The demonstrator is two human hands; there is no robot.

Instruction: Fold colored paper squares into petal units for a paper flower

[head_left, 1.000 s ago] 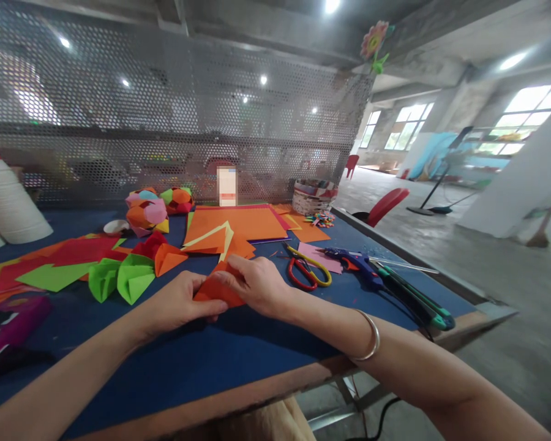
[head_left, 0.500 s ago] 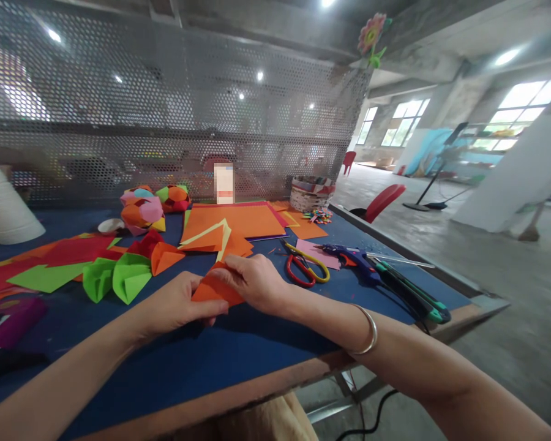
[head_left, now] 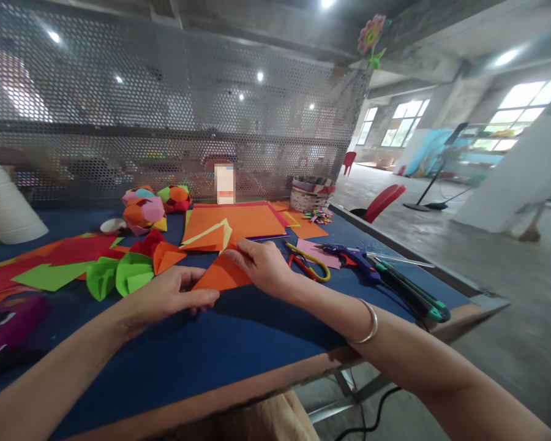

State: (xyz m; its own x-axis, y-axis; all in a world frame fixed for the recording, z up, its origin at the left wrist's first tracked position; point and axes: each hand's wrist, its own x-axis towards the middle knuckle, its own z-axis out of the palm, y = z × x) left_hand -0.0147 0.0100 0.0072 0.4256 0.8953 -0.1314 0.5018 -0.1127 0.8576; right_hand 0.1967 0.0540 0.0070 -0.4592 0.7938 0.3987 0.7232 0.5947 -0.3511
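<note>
An orange sheet of paper (head_left: 220,277) is stretched between my two hands just above the blue tabletop (head_left: 239,349). My left hand (head_left: 168,297) pinches its near left corner, thumb on top. My right hand (head_left: 262,266) grips its far right edge with the fingers curled over the paper; a silver bangle (head_left: 368,321) sits on that wrist. Folded green paper pieces (head_left: 119,275) and a folded orange piece (head_left: 166,255) lie just left of my hands.
A stack of orange sheets (head_left: 239,220), paper balls (head_left: 144,207), red and green sheets (head_left: 50,260), scissors (head_left: 305,262), a blue glue gun (head_left: 353,257), a green cutter (head_left: 416,294) and a basket (head_left: 313,193) share the table. A perforated metal screen (head_left: 165,110) stands behind.
The orange paper, folded small between both hands before, has been opened out flat. My right hand moved away and up with its edge; my left hand lowered slightly.
</note>
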